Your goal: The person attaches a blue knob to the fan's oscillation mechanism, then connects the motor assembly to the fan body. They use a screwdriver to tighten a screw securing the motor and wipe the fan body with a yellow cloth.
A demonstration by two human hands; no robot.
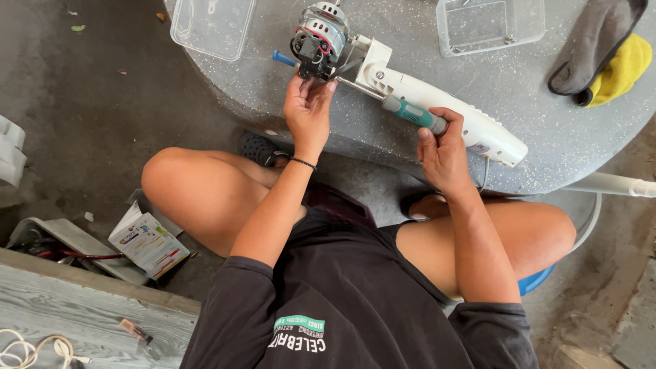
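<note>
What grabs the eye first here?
The bared electric motor at the table's near edge, steadied by the left hand. Next, the right hand gripping a teal-handled screwdriver against the white appliance housing. Two clear plastic trays sit behind.

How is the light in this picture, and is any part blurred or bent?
Head view: soft, even daylight, no hard shadows; the left hand, right hand and screwdriver are sharp; the white appliance housing is bright but not glaring; wide-lens bending shows at the edges.
</note>
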